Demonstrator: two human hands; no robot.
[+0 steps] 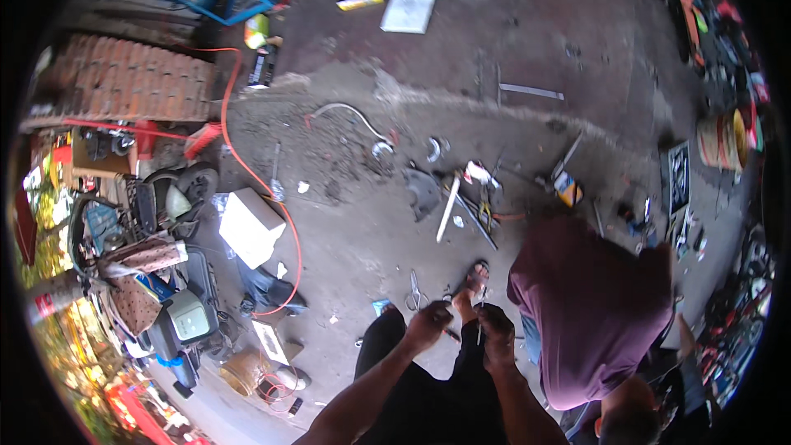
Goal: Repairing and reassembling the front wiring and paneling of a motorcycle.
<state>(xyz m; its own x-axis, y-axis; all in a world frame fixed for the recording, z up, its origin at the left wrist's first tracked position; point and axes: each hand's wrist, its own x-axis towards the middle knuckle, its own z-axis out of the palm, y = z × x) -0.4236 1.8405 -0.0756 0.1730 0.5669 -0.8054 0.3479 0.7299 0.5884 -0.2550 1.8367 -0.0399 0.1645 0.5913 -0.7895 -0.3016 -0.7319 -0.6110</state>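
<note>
Brickwork [132,78] leads us off out at ten o'clock, its rows running toward the blurred rim of the view. Drop to about nine and we've got a dark tyre [202,181], with a pale green case [189,316] below it at eight. Moving in, a white box [251,227] sits on the floor [354,239] just short of nine, and look at that orange hose [292,235], sweeping right by it from ten round to eight!

Up to twelve, a white panel [412,0] lies flat; straight down near six, scissors [414,288], on the floor just beyond the hands. And that's where the action is! Left hand [427,325], half past five, grip closed, fingers curled round what looks like a short dark piece [451,334], too small to name. Just right of centre, a cream bar [448,208] lies among scattered tools. Right hand [497,331], close to five o'clock, grip closed too, pinching a slim light rod [480,331] between the two hands, over the lap. Next door at four, a co-worker in a maroon shirt [589,305] bends low. Out wide, a black tray [677,177] at three, and a bucket [718,142] just above it.
</note>
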